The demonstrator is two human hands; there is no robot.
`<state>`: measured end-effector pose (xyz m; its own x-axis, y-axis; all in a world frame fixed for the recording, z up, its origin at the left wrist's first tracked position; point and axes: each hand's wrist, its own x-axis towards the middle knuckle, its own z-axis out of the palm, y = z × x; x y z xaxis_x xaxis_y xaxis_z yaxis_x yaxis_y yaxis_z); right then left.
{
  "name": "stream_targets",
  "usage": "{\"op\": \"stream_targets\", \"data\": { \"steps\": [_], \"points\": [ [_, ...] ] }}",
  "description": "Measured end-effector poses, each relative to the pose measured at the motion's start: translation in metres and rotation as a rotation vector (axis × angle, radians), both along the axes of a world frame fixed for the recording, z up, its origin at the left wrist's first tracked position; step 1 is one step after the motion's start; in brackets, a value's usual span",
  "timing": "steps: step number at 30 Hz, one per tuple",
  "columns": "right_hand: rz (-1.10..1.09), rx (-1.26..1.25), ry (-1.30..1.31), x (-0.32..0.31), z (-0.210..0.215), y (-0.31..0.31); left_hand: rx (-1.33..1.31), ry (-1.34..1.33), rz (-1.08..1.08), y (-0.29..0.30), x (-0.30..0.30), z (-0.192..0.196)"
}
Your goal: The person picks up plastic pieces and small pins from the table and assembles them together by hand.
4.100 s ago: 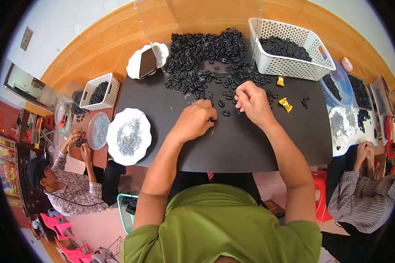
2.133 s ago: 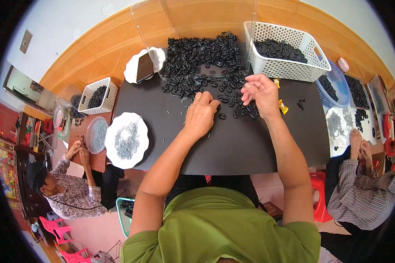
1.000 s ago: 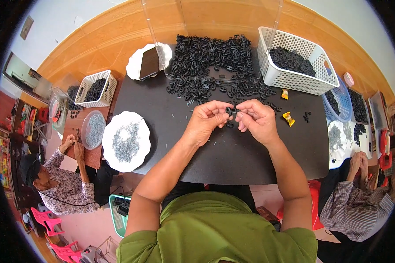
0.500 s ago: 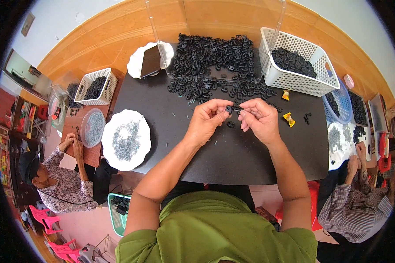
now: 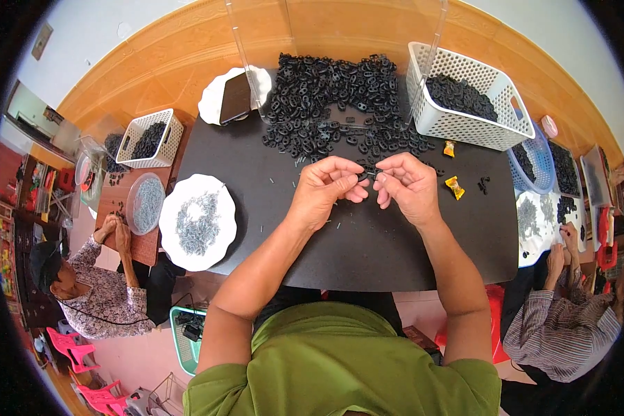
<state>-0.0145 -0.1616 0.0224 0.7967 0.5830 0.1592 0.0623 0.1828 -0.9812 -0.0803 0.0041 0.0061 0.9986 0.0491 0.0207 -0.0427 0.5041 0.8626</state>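
Note:
Above the middle of the dark table, my left hand [image 5: 329, 192] pinches a small black oval plastic piece [image 5: 362, 177] between thumb and forefinger. Just beside it, my right hand [image 5: 410, 191] has thumb and forefinger closed on what looks like a thin grey pin [image 5: 373, 173]. The fingertips nearly meet, and whether pin and piece touch is too small to tell. Beyond my hands spreads a large pile of black oval pieces [image 5: 333, 87]. To the left, a white scalloped plate [image 5: 227, 243] carries many thin grey pins [image 5: 197, 223].
A white perforated basket [image 5: 464, 128] of black pieces stands at the back right, near two yellow-wrapped candies [image 5: 455, 187]. A phone [image 5: 236, 99] rests on another white plate [image 5: 211, 97]. Clear panels edge the pile. Co-workers sit left and right at side tables [image 5: 142, 251].
The black piece in my left hand has tilted, and my left fingers have spread lower. A loose piece that lay on the table between my hands no longer shows.

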Motion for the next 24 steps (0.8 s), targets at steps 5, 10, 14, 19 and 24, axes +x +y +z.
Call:
{"op": "stream_targets", "data": {
  "steps": [5,10,14,19,24],
  "points": [
    [0.000,0.000,0.010,-0.0015,0.0001,0.0006,-0.088,0.002,0.040,-0.0028,0.0006,0.0000],
    [-0.001,-0.009,-0.032,-0.0025,-0.0029,0.0018,-0.125,0.065,0.031,-0.0023,0.0007,-0.0068],
    [-0.012,-0.028,-0.043,-0.0049,-0.0034,0.0043,-0.152,0.074,0.037,-0.0044,-0.0012,-0.0075],
    [-0.060,-0.030,-0.102,-0.0069,-0.0060,0.0067,-0.119,0.105,0.078,-0.0081,-0.0019,-0.0049],
    [-0.048,-0.028,-0.141,-0.0099,-0.0051,0.0099,-0.043,0.070,0.117,-0.0082,-0.0015,-0.0077]
  ]
}}
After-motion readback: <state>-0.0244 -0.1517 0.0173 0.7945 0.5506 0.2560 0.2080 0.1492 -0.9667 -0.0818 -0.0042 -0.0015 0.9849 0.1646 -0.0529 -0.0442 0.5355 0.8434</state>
